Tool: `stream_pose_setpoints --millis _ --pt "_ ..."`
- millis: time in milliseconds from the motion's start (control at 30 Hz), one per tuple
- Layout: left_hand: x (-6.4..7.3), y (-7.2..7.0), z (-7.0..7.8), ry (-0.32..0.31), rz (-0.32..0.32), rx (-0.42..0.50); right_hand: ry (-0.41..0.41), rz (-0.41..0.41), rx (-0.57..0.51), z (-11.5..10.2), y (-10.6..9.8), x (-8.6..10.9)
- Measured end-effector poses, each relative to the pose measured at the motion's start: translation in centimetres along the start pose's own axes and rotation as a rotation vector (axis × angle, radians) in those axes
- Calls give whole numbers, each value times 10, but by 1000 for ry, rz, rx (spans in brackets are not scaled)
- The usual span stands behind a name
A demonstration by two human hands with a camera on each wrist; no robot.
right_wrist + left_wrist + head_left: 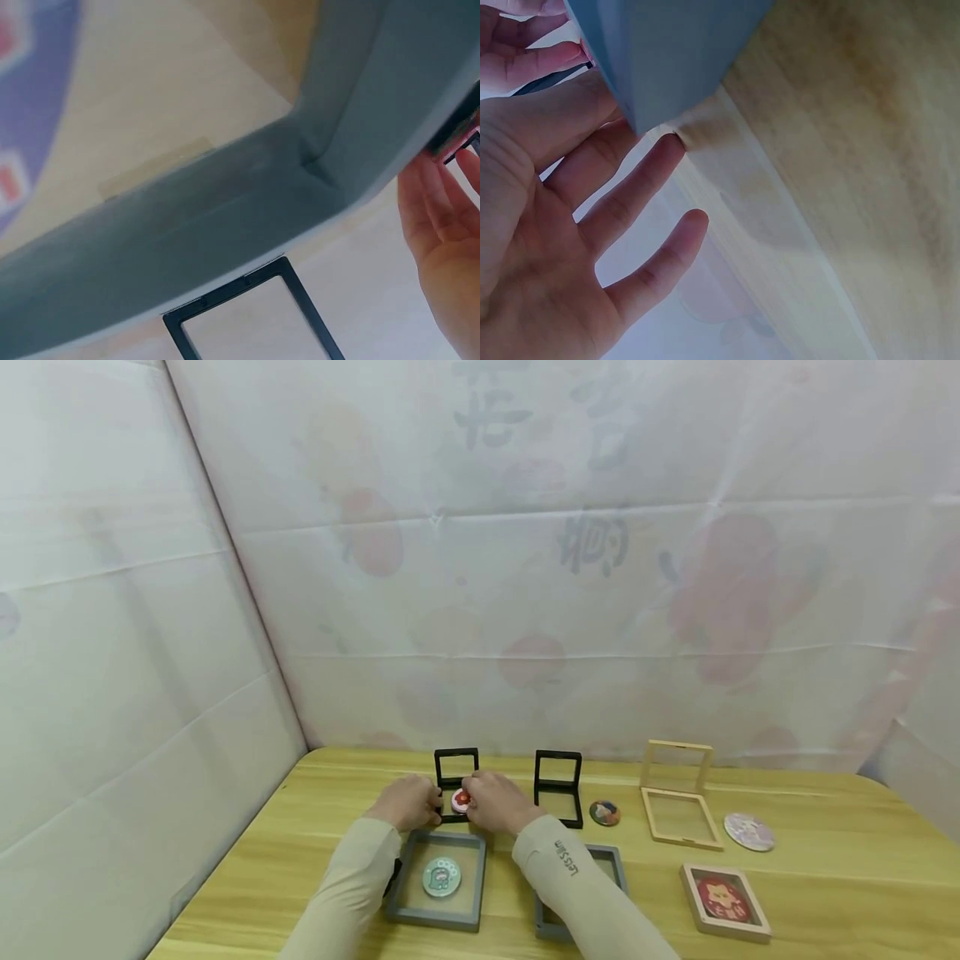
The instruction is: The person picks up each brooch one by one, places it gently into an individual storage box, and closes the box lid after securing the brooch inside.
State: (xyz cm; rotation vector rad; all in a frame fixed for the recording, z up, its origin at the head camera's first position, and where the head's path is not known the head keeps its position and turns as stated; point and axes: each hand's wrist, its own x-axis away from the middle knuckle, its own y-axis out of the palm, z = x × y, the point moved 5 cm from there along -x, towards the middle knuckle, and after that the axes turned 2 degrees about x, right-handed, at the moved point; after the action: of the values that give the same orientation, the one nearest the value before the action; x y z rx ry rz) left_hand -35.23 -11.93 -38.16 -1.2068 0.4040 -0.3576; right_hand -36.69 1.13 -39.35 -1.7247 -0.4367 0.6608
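A small black display frame (457, 752) stands with its lid raised at the back of the table. On its lower half lies a round pink badge with a red flower (459, 800). My left hand (405, 802) holds the frame's left edge; in the left wrist view the outer fingers (641, 184) stretch out while the fingertips nearer the frame are hidden. From the other side my right hand (497, 802) pinches the badge at its right edge. Nearer me, below the left hand, lies a grey frame (435, 917) with a round green badge (442, 877) in it.
Right of the hands stands another open black frame (558, 754) beside a small round badge (604, 812). Farther right are an open beige frame (686, 842), a pale purple badge (748, 832) and a shut beige frame (733, 932). A grey frame (553, 932) lies partly under the right forearm.
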Motion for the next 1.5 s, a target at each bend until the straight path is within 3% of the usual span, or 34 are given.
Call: stream_pose_setpoints --millis 167,433,767,1167,1500 --pt "-1 -1 1 10 9 -12 15 13 -15 1 -1 0" --pt "-2 2 -3 -27 1 -4 12 45 -34 2 -5 1" --pt "-2 5 -1 -32 6 -2 36 52 23 1 -1 -1" --pt "-6 3 -8 -22 -2 86 53 88 9 6 -13 -2" --pt "-2 -13 -8 42 172 19 98 79 -6 17 -15 -2"
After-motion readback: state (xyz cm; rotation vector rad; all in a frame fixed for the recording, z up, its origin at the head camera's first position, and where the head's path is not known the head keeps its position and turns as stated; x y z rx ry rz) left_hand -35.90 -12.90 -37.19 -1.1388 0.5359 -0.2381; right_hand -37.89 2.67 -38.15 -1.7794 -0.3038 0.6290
